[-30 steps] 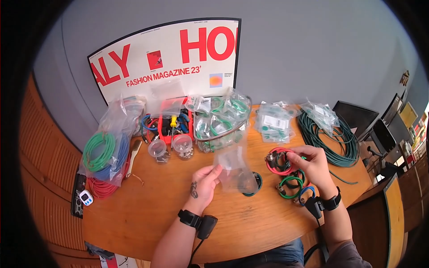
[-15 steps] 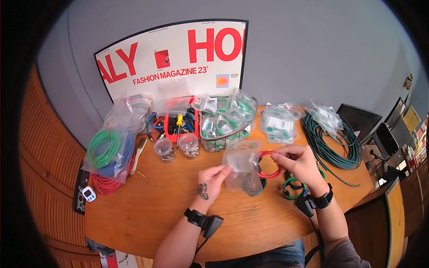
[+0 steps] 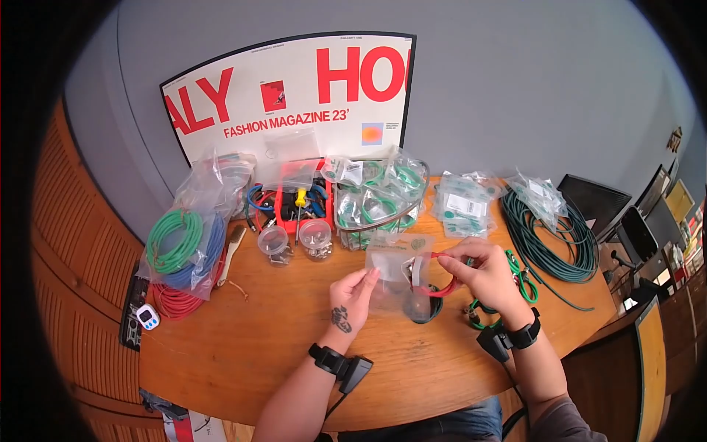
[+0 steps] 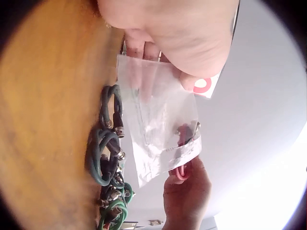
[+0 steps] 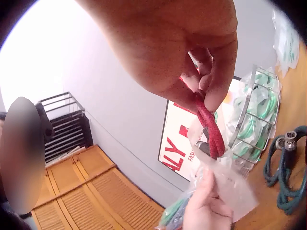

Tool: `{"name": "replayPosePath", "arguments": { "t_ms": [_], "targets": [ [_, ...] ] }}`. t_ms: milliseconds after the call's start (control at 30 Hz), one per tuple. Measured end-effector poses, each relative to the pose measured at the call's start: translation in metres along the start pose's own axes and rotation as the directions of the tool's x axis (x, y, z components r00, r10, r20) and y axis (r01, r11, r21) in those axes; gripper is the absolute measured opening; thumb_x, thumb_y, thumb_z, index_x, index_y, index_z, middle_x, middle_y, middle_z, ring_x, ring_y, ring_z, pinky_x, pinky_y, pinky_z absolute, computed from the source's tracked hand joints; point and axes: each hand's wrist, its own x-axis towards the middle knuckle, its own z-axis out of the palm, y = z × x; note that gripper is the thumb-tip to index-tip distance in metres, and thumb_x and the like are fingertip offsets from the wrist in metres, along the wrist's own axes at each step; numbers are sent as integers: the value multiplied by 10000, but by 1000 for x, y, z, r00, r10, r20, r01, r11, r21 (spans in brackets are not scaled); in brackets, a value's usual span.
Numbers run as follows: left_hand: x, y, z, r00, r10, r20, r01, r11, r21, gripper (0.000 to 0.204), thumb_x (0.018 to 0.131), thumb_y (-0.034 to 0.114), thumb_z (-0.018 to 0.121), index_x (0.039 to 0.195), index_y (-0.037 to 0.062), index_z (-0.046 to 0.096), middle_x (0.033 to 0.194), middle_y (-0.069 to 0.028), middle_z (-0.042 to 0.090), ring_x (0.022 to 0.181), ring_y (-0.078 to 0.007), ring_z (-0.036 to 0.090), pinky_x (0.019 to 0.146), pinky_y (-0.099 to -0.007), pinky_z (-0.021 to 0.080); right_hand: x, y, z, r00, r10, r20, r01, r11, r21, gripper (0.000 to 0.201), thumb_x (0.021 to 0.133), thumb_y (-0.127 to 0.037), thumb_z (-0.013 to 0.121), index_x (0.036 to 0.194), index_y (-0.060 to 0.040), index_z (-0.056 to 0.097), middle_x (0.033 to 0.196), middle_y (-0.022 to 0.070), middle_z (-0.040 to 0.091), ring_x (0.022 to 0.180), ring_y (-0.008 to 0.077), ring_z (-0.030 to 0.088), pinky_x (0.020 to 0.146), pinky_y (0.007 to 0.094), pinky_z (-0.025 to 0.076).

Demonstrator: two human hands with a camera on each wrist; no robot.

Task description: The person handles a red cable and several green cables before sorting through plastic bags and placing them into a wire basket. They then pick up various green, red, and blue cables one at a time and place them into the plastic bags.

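My left hand [image 3: 352, 306] pinches the left edge of a clear plastic bag [image 3: 387, 283] between thumb and fingers. In my right hand [image 3: 490, 283] a coiled red cable [image 3: 442, 289] is pinched, its connector end within the bag's mouth. The left wrist view shows the red cable [image 4: 181, 172] partly behind the bag's clear plastic [image 4: 156, 115]. In the right wrist view, thumb and fingers grip the red coil [image 5: 211, 129] above the bag [image 5: 235, 187]. A dark green coiled cable [image 3: 427, 313] lies on the table behind the bag.
Green cables [image 3: 526, 283] lie beside my right hand. Along the back stand a red bin [image 3: 283, 215], a wire basket [image 3: 379, 210] of bagged cables and two clear jars [image 3: 317, 239]. Flat bags [image 3: 464, 206] and a large dark green coil [image 3: 552, 247] are at the right, bagged coils [image 3: 174, 239] at the left.
My right hand has moved left with the red coil, from over the other cables into the bag's mouth. My left hand still holds the bag, a little further right in view.
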Motion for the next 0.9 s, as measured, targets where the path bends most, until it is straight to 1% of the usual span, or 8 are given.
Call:
{"name": "replayPosePath", "arguments": {
  "t_ms": [133, 267, 333, 467, 533, 633, 700, 900],
  "targets": [
    [-3, 1, 3, 993, 90, -83, -81, 991, 107, 232, 949, 157, 657, 1004, -63, 707, 810, -17, 683, 700, -47, 585, 636, -206, 477, -2, -11, -7, 981, 162, 110, -181, 964, 197, 140, 843, -124, 742, 919, -8, 752, 768, 52, 659, 661, 94, 566, 599, 248, 460],
    [-2, -2, 0, 991, 107, -75, -92, 981, 173, 225, 953, 164, 652, 975, -52, 713, 783, -15, 681, 686, -42, 581, 609, -204, 467, -1, -7, -11, 957, 149, 250, -172, 982, 75, 145, 854, -129, 733, 934, -10, 752, 754, 41, 654, 670, 97, 555, 601, 246, 450],
    [-2, -3, -1, 994, 78, -71, -64, 982, 179, 227, 953, 167, 652, 961, -51, 714, 774, -13, 679, 675, -39, 577, 594, -203, 460, -1, -3, -7, 978, 1, 207, 21, 994, -105, 159, 864, -154, 733, 943, -18, 756, 743, 27, 648, 678, 96, 553, 609, 237, 439],
    [-3, 5, 1, 1000, 7, -26, -4, 993, 116, 236, 956, 174, 650, 948, -55, 705, 727, 14, 637, 643, -24, 542, 555, -199, 433, 0, 6, -1, 984, 51, 173, -51, 999, -4, 161, 864, -146, 737, 965, -21, 755, 757, 25, 631, 689, 105, 549, 632, 241, 442],
    [-3, 2, 1, 1000, -24, -9, 25, 994, 104, 236, 957, 175, 650, 950, -54, 703, 720, 22, 623, 635, -20, 531, 548, -197, 427, 2, 10, 4, 996, -88, -19, 89, 994, 56, 158, 866, -118, 733, 985, -14, 748, 807, 38, 618, 683, 103, 568, 613, 239, 453],
    [-1, -6, 1, 1000, -2, -9, 3, 998, 62, 236, 962, 175, 643, 967, -54, 700, 729, 30, 611, 637, -20, 526, 559, -192, 429, 2, 7, 5, 995, -81, -50, 83, 996, 35, 156, 873, -89, 721, 1005, -8, 741, 853, 46, 606, 672, 101, 591, 579, 224, 454],
    [1, -11, -1, 996, 81, 40, -84, 994, 65, 223, 975, 150, 612, 1011, -57, 688, 795, -54, 694, 670, -83, 640, 569, -216, 476, 4, 15, 8, 994, -80, -69, 85, 994, 62, 157, 876, -92, 719, 1007, -7, 740, 859, 46, 607, 668, 97, 600, 563, 215, 449],
    [-1, -5, 0, 996, 25, 82, -29, 998, 48, 266, 1002, 187, 568, 1031, -55, 675, 801, -52, 691, 694, -101, 651, 601, -221, 484, 4, 15, 8, 995, -60, -84, 61, 998, 7, 157, 875, -95, 717, 998, 2, 735, 836, 43, 603, 648, 95, 581, 564, 221, 450]
  ]
}}
